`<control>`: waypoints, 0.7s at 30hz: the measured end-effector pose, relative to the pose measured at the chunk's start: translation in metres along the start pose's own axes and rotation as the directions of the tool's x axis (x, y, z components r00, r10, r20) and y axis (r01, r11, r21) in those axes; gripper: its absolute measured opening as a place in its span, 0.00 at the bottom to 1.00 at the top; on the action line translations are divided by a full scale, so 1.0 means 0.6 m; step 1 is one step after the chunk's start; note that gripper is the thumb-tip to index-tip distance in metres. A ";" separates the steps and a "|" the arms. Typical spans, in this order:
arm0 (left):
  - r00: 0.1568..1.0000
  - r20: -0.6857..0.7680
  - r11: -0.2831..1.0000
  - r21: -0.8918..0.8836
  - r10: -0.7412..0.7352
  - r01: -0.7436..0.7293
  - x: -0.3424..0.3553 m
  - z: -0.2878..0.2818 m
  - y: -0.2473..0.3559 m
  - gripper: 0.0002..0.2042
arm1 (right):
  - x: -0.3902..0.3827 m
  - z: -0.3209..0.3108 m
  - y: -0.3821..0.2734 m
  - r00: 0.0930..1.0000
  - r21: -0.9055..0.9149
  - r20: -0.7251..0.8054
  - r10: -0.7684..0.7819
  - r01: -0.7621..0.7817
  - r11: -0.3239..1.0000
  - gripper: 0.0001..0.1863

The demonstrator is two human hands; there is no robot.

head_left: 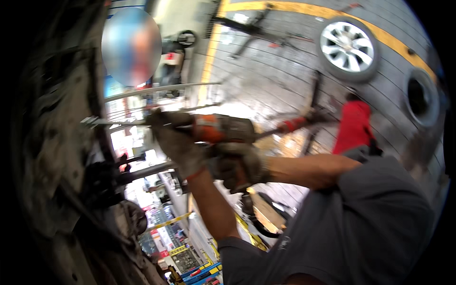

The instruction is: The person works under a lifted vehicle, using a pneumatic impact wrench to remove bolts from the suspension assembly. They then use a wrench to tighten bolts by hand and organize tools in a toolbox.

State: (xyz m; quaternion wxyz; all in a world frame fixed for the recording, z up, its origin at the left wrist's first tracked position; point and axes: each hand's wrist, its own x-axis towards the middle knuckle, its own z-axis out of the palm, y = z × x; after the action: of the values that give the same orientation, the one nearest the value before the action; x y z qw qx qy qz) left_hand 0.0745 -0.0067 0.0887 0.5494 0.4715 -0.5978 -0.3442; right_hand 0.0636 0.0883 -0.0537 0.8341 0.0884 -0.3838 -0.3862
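Observation:
Both my hands wear dirty grey work gloves and grip an orange and grey power wrench [219, 129]. My left hand [175, 138] wraps the front of the tool, where a long metal extension bar [118, 122] runs left toward the dark underside of a vehicle [52, 142]. Just behind and below it, my right hand [239, 167] is closed on the tool's handle. A hose with a red fitting [292, 125] leaves the back of the tool to the right.
Dark suspension parts [102, 180] hang by the bar's end. A wheel with a silver rim [348, 46] lies on the grey floor beside a yellow line [380, 31]. Another tyre [420, 97], a red object [354, 124] and a person [130, 45] are farther off.

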 end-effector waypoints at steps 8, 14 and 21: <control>0.997 0.071 0.997 0.078 0.004 -0.009 0.069 0.007 -0.007 0.23 | 0.063 0.017 -0.048 0.999 0.070 0.006 0.052 -0.052 0.996 0.12; 0.997 0.066 0.999 -0.032 0.029 -0.027 0.210 0.032 0.019 0.20 | 0.170 0.081 -0.130 1.000 -0.004 0.000 0.010 -0.010 1.000 0.11; 0.995 0.073 0.994 0.078 0.070 -0.076 0.277 0.015 0.067 0.20 | 0.257 0.108 -0.147 0.990 0.028 0.085 0.110 -0.113 0.993 0.09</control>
State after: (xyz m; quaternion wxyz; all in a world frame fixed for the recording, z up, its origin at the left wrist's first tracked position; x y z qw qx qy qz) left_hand 0.0660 -0.1514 0.1800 0.5210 0.4587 -0.6469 -0.3158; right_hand 0.0295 -0.0724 0.0400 0.8362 0.0645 -0.4287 -0.3358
